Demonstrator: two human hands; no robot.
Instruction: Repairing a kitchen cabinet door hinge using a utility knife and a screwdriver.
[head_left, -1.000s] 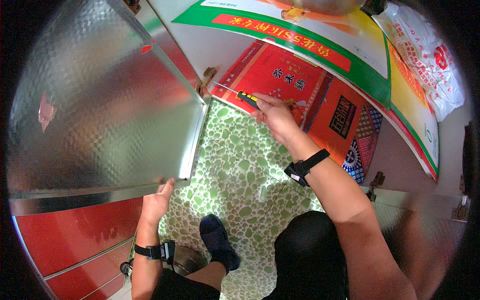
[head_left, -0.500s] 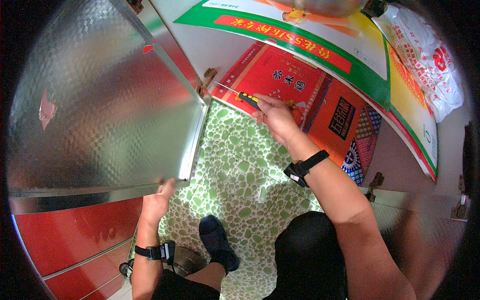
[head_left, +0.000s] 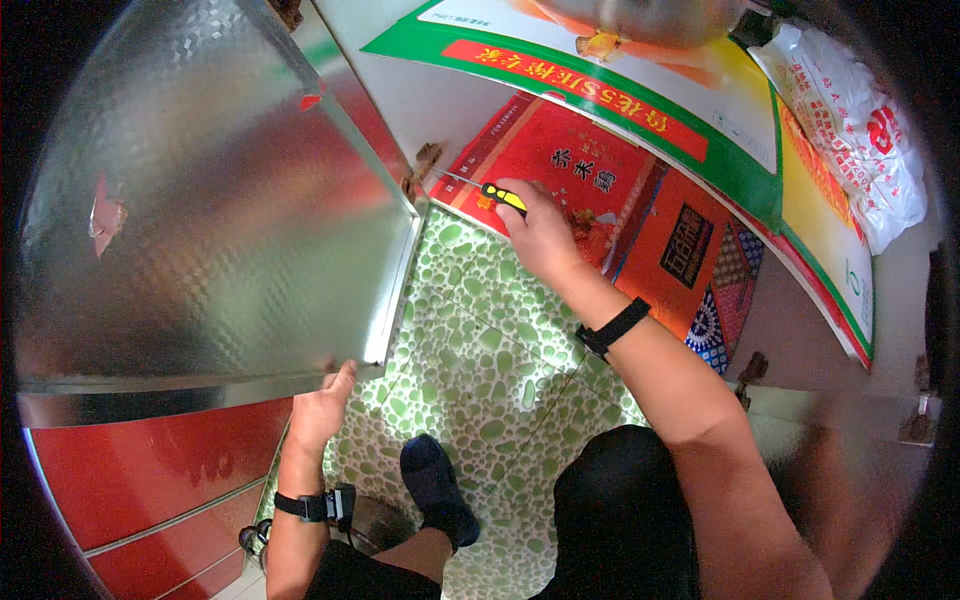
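Note:
My right hand (head_left: pixel 540 235) is closed round the black-and-yellow handle of a screwdriver (head_left: pixel 505 198). Its thin metal shaft points left to a rusty hinge (head_left: pixel 424 160) where the cabinet door meets the frame; whether the tip sits in a screw is too small to tell. The silver, patterned cabinet door (head_left: pixel 220 240) stands swung out on the left. At its lower corner my left hand (head_left: pixel 320 408) grips the edge, thumb showing and the other fingers partly hidden by the panel.
Red printed cartons (head_left: pixel 570 150) lie inside the cabinet, below a green-and-white carton sheet (head_left: pixel 600 85). A white plastic bag (head_left: pixel 850 130) hangs at the right. Red drawer fronts (head_left: pixel 170 480) stand lower left. Green pebble-patterned flooring (head_left: pixel 490 330) lies below, with my foot (head_left: pixel 437 490) on it.
My right hand has turned over with the screwdriver, so its back and more of the yellow handle show. My left hand, blurred before, now rests steady on the door edge.

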